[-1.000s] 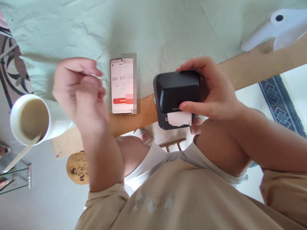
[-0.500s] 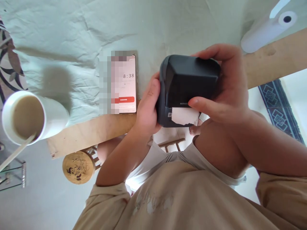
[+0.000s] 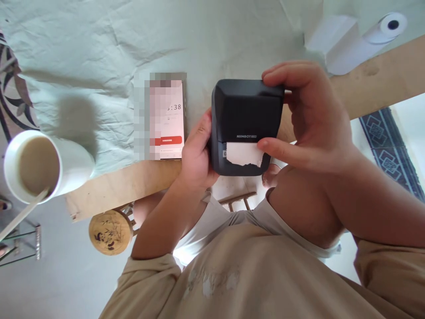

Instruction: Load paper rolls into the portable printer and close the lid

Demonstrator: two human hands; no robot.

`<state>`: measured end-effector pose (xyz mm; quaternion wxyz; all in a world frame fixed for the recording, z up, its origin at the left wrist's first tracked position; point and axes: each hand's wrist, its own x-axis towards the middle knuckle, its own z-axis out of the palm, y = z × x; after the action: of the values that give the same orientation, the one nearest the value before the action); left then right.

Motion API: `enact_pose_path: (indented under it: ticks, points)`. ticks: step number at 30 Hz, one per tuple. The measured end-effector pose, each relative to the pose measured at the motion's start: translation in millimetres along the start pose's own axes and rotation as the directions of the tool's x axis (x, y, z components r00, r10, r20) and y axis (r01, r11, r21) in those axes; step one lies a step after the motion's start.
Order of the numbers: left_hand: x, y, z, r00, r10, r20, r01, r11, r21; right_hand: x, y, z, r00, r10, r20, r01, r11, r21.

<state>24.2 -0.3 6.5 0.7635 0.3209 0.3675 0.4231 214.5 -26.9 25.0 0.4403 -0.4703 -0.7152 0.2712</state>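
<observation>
- The fingers (image 3: 285,75) of the right hand (image 3: 312,119) curl over the far top edge of a small black plastic label printer (image 3: 245,119), while its thumb presses the front beside the paper slot; this hand is closed on the printer.
- The left hand (image 3: 195,155) cups the printer's left side, its fingers wrapped round behind the casing, so both hands grip the same box.
- The printer is held just above the near edge of the worktop, over the person's lap, with a torn white strip of label paper (image 3: 244,154) sticking out of its slot.
- The worktop is a pale wooden board (image 3: 122,181) mostly covered with a creased pale green cloth (image 3: 99,40).
- A smartphone with a lit white and red screen (image 3: 169,119) lies flat on the cloth, just left of the left hand.
- A white roll of paper (image 3: 378,35) lies at the far right of the worktop, with a white box (image 3: 332,33) just beside it.
- A white paper cup (image 3: 43,164) stands at the left end, partly over the board's edge in this view; it holds a light brown drink, and a pale stirring stick (image 3: 23,212) leans out of it.
- Below the worktop lies a pale grey floor with a blue patterned rug (image 3: 388,146) at right and a round wooden stool with a painted top (image 3: 109,230) at left.
- The person wears a beige shirt and white shorts.
</observation>
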Motion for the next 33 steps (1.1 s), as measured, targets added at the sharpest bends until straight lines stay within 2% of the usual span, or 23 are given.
enact_pose_path:
  ticks: [3, 6, 8, 11, 13, 15, 17, 20, 22, 26, 29, 31, 33]
  points:
    - [2, -1, 1.2, 0.999, -0.028, -0.046, 0.030, 0.999, 0.045, -1, 0, -2, 1.000, -0.008, 0.000, 0.008, 1.000, -0.004]
    - [3, -1, 3.3, 1.000, -0.011, -0.024, 0.012, 0.998, 0.066, -3, -2, -3, 0.991, -0.017, -0.129, 0.006, 0.996, -0.086]
    - [3, -1, 3.1, 0.999, 0.016, 0.051, -0.019, 0.998, 0.066, -4, -7, -2, 0.964, -0.040, -0.263, 0.014, 0.995, -0.099]
    - [2, -2, 0.3, 0.991, 0.012, 0.134, -0.020, 0.998, 0.056, -3, -15, -2, 0.903, 0.028, -0.429, -0.068, 0.995, -0.079]
    - [1, -2, -1.0, 0.989, 0.012, 0.147, -0.018, 0.999, 0.037, 0, -17, -3, 0.857, 0.065, -0.510, -0.156, 0.978, -0.138]
    - [0, -2, -0.6, 0.989, 0.009, 0.148, -0.010, 1.000, 0.003, 4, -16, -4, 0.841, 0.001, -0.541, -0.138, 0.968, -0.212]
    - [-2, -1, 1.2, 0.989, -0.004, 0.149, 0.008, 1.000, -0.029, 7, -12, -5, 0.865, -0.083, -0.495, -0.055, 0.965, -0.258]
    - [-4, -1, 4.0, 0.989, 0.003, 0.145, -0.001, 1.000, -0.020, 6, -8, -3, 0.948, -0.153, -0.280, 0.033, 0.919, -0.392]
    - [-5, 0, 4.9, 0.990, 0.016, 0.139, -0.017, 1.000, 0.001, 3, -10, -1, 0.978, -0.151, -0.141, 0.064, 0.872, -0.486]
    - [-6, 0, 6.0, 0.991, 0.007, 0.130, -0.010, 1.000, 0.021, -1, -17, -4, 0.999, -0.029, 0.014, 0.032, 0.813, -0.582]
    - [-8, 1, 7.2, 0.993, 0.001, 0.118, -0.006, 0.999, 0.037, 0, -19, -9, 0.995, 0.073, 0.069, -0.016, 0.794, -0.608]
    - [-8, 2, 7.8, 0.995, -0.005, 0.104, -0.001, 0.999, 0.052, 1, -20, -12, 0.992, 0.103, 0.068, -0.048, 0.829, -0.557]
    - [-9, 2, 7.9, 0.997, -0.008, 0.081, 0.003, 0.998, 0.059, 3, -23, -16, 0.989, 0.137, 0.057, -0.102, 0.906, -0.410]
